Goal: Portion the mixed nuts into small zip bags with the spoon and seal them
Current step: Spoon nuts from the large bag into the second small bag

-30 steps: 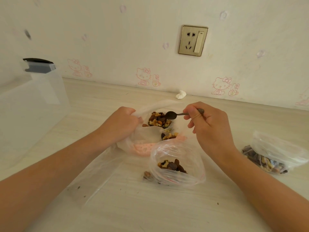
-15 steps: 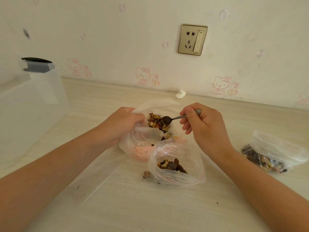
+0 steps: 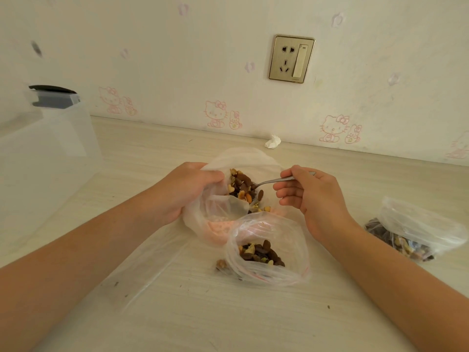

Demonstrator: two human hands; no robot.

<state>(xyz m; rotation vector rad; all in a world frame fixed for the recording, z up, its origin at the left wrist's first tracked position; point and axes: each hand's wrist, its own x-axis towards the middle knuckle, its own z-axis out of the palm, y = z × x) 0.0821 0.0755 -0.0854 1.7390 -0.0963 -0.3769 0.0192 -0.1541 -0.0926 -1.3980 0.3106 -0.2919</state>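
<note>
A large white plastic bag (image 3: 203, 219) of mixed nuts (image 3: 242, 185) sits mid-table. My left hand (image 3: 182, 189) grips its left rim and holds the mouth wide. My right hand (image 3: 312, 199) pinches a metal spoon (image 3: 275, 181) whose bowl is dug into the nuts. In front of the big bag stands a small clear zip bag (image 3: 269, 250), its mouth gaping, with a little heap of nuts inside. Another small bag (image 3: 416, 232) with nuts lies on its side at the right.
A translucent plastic box (image 3: 45, 158) with a grey latch stands at the left. A crumpled white tissue (image 3: 272, 142) lies by the wall. A flat clear plastic sheet (image 3: 142, 270) lies under my left forearm. A stray nut (image 3: 220, 263) rests beside the small bag.
The spoon has tipped down from above the nuts into the pile in the big bag, and my right hand has shifted slightly left and down. My left hand keeps its hold.
</note>
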